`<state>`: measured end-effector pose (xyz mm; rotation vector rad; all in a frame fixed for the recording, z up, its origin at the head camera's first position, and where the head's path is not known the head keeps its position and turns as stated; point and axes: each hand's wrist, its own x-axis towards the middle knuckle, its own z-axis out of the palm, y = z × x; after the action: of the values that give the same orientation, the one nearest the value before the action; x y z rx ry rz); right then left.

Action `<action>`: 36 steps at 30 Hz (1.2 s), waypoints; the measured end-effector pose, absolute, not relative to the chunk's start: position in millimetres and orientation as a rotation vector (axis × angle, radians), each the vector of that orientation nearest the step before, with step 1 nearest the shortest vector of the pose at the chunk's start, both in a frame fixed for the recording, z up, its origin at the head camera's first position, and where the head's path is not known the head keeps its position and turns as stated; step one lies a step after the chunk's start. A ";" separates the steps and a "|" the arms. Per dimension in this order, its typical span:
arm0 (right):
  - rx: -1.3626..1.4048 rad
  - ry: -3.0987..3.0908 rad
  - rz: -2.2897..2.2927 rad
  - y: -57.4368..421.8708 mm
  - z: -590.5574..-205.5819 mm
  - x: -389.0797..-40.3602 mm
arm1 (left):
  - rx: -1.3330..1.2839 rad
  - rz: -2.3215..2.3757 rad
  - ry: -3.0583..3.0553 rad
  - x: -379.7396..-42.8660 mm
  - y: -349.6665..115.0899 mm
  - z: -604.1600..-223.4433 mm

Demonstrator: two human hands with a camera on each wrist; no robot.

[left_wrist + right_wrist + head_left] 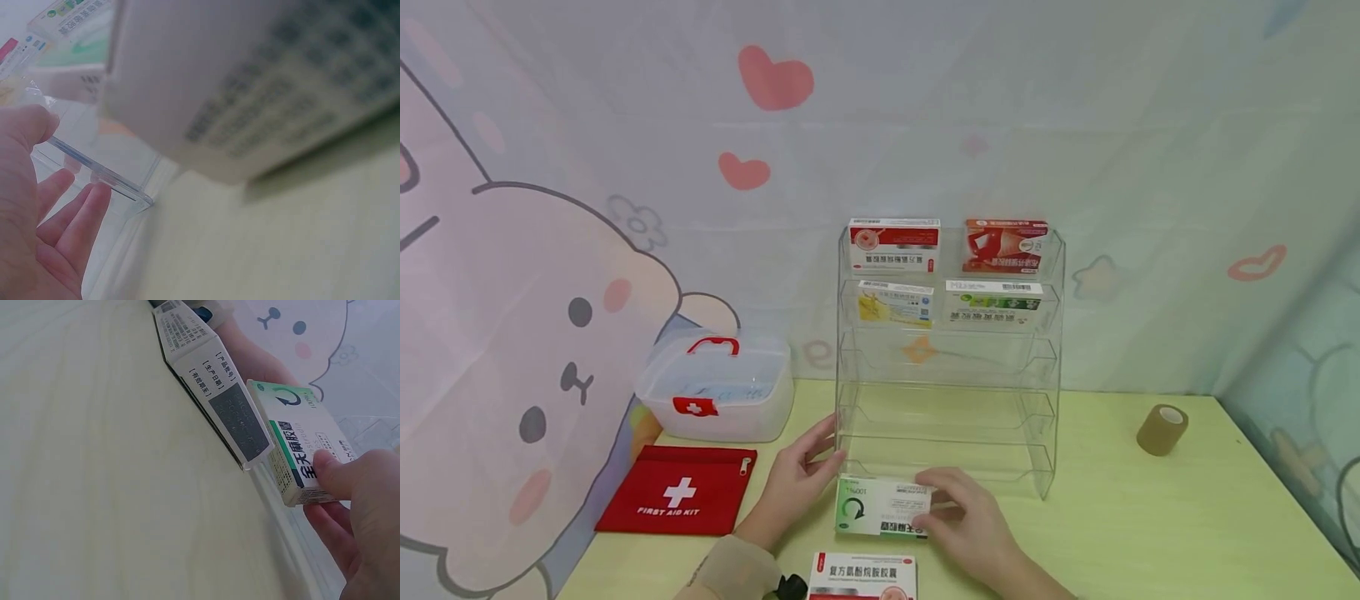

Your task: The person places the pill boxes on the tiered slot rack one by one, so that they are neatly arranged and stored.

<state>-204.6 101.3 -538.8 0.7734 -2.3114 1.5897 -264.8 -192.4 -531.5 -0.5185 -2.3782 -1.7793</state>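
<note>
A clear tiered display rack (1042,467) stands on the table, and my left hand (801,475) grips its lower left side panel. In the left wrist view the thumb and fingers lie on either side of the clear edge. My right hand (970,525) pinches a green-and-white medicine box (880,507) by its right end, thumb on the printed face, in front of the rack's lowest tier. Nearer to me is a red-and-white medicine box (862,573), its end panel (237,419) large in the right wrist view.
On the upper two tiers sit two red-and-white boxes (895,250) (1006,248), a yellow-and-white box (895,307) and a green-marked white box (995,307). Left are a white first-aid case (730,417) and a red pouch (673,492); right, a brown tape roll (1156,433).
</note>
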 end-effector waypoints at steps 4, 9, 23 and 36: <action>0.765 -2.258 1.590 102.9 -537.5 -204.4 | -0.520 -1.758 -2.388 -264.6 -191.0 -531.8; 0.744 -2.203 1.615 102.0 -532.0 -204.8 | -0.500 -1.736 -2.398 -264.8 -192.6 -531.7; 0.621 -2.109 1.614 120.1 -489.1 -215.7 | -0.584 -1.744 -2.337 -267.0 -192.9 -535.3; 0.577 -2.091 1.365 133.5 -443.0 -248.8 | -0.600 -1.724 -2.314 -269.6 -193.7 -539.0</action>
<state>-248.8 133.5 -443.0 0.5769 -2.0906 1.3648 -269.6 -193.7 -539.0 -0.6005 -2.3139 -1.7239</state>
